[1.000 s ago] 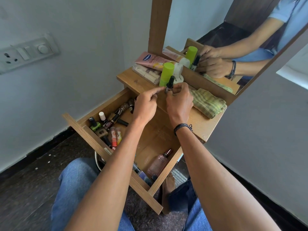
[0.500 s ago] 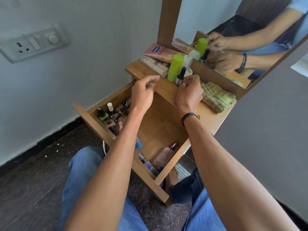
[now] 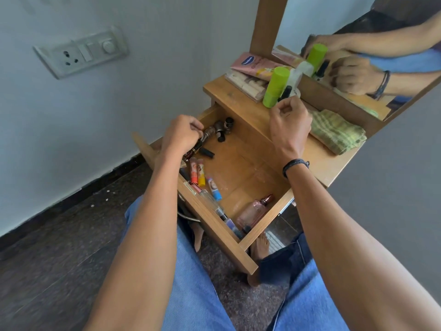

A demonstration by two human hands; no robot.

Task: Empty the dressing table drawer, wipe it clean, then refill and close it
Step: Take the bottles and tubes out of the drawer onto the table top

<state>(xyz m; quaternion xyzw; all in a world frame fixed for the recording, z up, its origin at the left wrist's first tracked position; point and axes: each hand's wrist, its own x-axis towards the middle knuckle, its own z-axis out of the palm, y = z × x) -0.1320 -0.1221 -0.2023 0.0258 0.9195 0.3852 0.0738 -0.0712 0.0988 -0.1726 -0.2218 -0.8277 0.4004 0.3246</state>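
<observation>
The wooden drawer [image 3: 243, 168] stands pulled out over my knees. In its far left corner lie several small dark bottles [image 3: 223, 127]. My left hand [image 3: 179, 137] reaches in there and its curled fingers pinch a slim brown bottle [image 3: 207, 136]. Red, yellow and blue balm tubes [image 3: 199, 174] and a pink spray bottle [image 3: 253, 211] also lie inside. Above the dressing table top [image 3: 236, 101], my right hand [image 3: 290, 123] hovers with curled fingers and holds nothing. A black dropper bottle [image 3: 285, 92] stands just beyond it, beside a green bottle [image 3: 275, 87].
A green checked cloth [image 3: 336, 132] lies on the table top to the right. A pink tube [image 3: 248, 64] and a beige box [image 3: 245, 86] rest against the mirror [image 3: 372, 34]. A wall socket [image 3: 81, 53] is at the left. My bare feet [image 3: 260, 244] are under the drawer.
Both hands were at the dropper bottle on the table top. My left hand has dropped into the drawer's far left corner; my right hand has let go of the bottle and drawn back.
</observation>
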